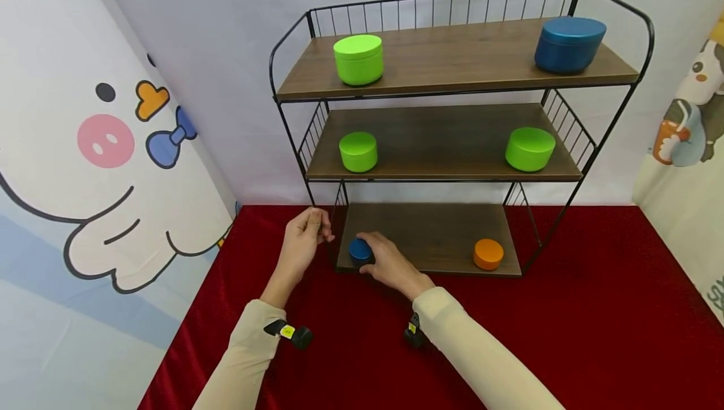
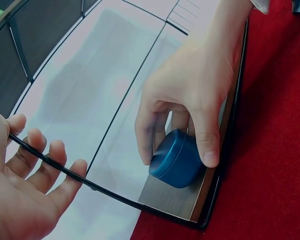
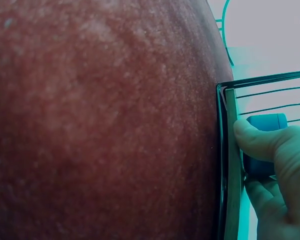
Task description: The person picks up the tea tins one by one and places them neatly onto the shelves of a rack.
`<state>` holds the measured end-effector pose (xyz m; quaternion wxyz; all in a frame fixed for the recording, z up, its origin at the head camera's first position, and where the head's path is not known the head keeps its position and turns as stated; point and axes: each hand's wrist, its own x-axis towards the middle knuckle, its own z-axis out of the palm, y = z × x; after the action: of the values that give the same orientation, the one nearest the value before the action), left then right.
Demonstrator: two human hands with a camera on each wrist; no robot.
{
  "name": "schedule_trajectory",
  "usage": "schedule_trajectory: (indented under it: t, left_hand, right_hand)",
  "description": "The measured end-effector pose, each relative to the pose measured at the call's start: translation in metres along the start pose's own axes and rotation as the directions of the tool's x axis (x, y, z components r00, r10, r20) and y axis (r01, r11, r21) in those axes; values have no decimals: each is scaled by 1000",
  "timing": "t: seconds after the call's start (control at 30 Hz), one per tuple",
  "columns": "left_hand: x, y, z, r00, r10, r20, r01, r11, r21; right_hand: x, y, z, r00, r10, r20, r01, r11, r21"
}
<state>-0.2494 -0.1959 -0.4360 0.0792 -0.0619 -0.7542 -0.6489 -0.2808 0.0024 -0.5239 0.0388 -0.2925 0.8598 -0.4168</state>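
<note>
My right hand (image 1: pixel 390 262) grips a small round blue tin (image 1: pixel 360 251) at the left front of the bottom shelf. The left wrist view shows the right hand's thumb on one side of the blue tin (image 2: pixel 177 160) and its fingers on the other. Around the black side rod of the shelf rack (image 2: pixel 55 162), my left hand (image 2: pixel 35 185) has its fingers curled. From the head, the left hand (image 1: pixel 305 234) appears at the rack's left post, left of the tin. In the right wrist view the right thumb partly covers the blue tin (image 3: pixel 267 122).
An orange tin (image 1: pixel 488 254) stands at the bottom shelf's right. Green tins (image 1: pixel 359 152) (image 1: pixel 530 149) sit on the middle shelf. Up top are another green tin (image 1: pixel 359 60) and a large blue tin (image 1: pixel 569 45). A red cloth (image 1: pixel 594 309) lies beneath the rack.
</note>
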Motion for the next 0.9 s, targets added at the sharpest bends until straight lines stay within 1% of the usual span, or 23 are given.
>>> schedule_trajectory:
  t: [0.27,0.5,0.7,0.77,0.83,0.9]
  left_hand:
    - [0,1,2,1000,5,5,-5,1000,1]
    - [-1,1,3,1000,7,6,-7,1000,-14]
    - [0,-1,4,1000,9,0,-9,1000,5]
    - [1,-2,5,1000,25,-13,-25,999,28]
    - [2,-4,6,997,61,-42,-58,995,80]
    - [1,-8,7,991,104,-79,-92,986,140]
  right_hand:
    - [2,3,1,1000,17,15,-17,999,-27]
    - [2,5,2,1000,6,3,-5,1000,-19]
    - [0,4,2,1000,31,3,-31,999,-11]
    - [-2,4,1,999,37,-7,-37,999,0]
    - [-3,3,0,999,50,-12,-50,999,4]
    - [-5,3,-1,998,57,-20,-57,998,1]
